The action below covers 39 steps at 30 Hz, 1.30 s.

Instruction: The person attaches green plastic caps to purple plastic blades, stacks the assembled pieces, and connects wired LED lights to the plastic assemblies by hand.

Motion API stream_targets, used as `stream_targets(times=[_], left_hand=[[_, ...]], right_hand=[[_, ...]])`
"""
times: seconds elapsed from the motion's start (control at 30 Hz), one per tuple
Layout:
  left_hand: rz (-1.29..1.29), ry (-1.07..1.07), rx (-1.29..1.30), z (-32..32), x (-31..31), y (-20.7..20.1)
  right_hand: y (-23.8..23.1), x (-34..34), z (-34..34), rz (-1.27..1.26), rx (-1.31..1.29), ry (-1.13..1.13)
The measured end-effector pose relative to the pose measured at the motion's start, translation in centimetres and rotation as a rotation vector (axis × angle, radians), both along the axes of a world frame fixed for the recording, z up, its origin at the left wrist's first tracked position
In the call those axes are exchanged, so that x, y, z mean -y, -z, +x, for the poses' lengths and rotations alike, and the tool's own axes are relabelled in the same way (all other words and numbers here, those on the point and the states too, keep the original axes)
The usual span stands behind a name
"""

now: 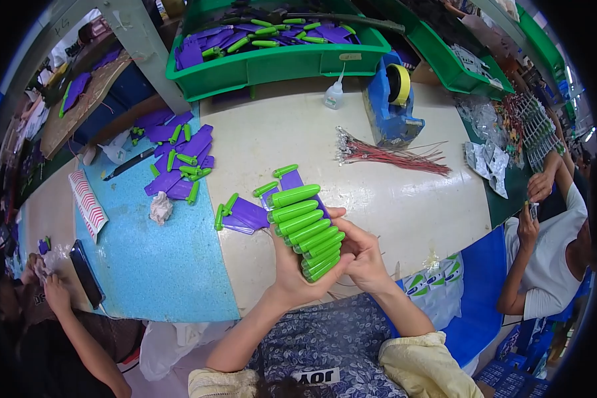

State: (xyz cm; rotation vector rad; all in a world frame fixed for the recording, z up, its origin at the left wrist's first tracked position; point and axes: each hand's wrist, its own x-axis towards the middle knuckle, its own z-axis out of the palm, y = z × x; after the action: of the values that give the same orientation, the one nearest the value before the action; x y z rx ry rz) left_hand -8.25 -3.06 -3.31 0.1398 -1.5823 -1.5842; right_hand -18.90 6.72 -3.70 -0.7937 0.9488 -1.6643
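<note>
A stack of purple wing-shaped plastic pieces with green bullet-shaped pods (306,229) is held up over the table in front of me. My left hand (289,273) is wrapped round its left and lower side. At the right side, my right hand (363,257) grips the same stack, with its thumb at the lowest pods and its other fingers partly hidden behind. Just beyond the stack, loose purple pieces with green pods (245,214) lie on the table. A larger heap of such pieces (179,159) spreads over the blue mat to the left.
A green bin (278,69) full of similar pieces stands at the back. Near it are a small glue bottle (334,96), a blue tape dispenser (391,109) and red wires (391,154). Crumpled paper (160,208) and a phone (86,273) lie left. Co-workers sit at both sides.
</note>
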Motion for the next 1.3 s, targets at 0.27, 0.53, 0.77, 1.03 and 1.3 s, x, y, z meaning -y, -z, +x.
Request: stream_targets(times=[0.27, 0.53, 0.77, 1.03, 1.3], left_hand=[[0.147, 0.095, 0.147, 1.8, 0.6, 0.4], [0.284, 0.116, 0.116, 2.8, -0.9, 0.5], [0.215, 0.068, 0.168, 2.9, -0.7, 0.2], [-0.012, -0.127, 0.257, 2.9, 0.1, 1.3], [0.207, 0.054, 0.172, 3.7, 0.0, 1.6]], right_hand=[[-5.5, 0.0, -0.5, -0.011, -0.571, 0.393], [-5.9, 1.0, 0.5, 0.014, -0.840, 0.169], [-5.0, 1.1, 1.0, -0.006, -0.870, 0.253], [-6.3, 1.4, 2.6, 0.290, -0.840, 0.264], [-5.0, 1.9, 1.3, 0.083, -0.648, 0.105]])
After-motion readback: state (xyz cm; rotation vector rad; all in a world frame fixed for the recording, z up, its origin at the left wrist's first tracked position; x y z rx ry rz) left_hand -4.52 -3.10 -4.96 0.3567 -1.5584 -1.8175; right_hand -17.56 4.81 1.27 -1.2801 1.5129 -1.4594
